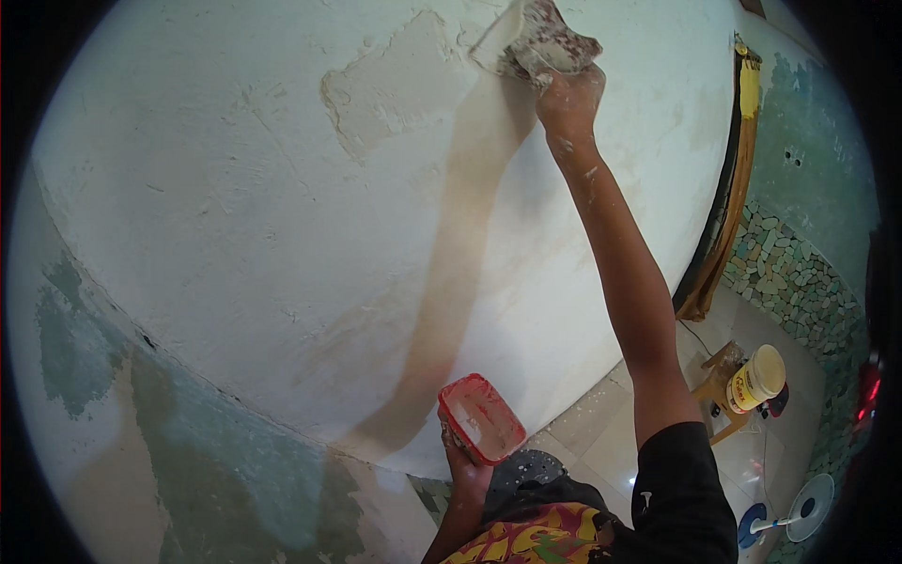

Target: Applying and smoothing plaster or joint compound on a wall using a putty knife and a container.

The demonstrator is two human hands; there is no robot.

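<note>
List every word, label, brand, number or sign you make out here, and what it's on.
White bucket: marks on its yellow label, too small and blurred to read.
Black sleeve: one small white mark; print or smear, I cannot tell.
Red tub in the left hand: no lettering visible.
No text is readable anywhere.

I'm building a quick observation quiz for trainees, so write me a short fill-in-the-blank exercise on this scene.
1. The left hand holds a tub whose rim is ____.
2. The hand raised to the white surface, gripping a smeared tool, is the person's ____ one.
3. The raised arm casts a ____ on that surface.
4. The blue-and-white appliance at lower right is a ____.

Missing words: red; right; shadow; fan.
</note>
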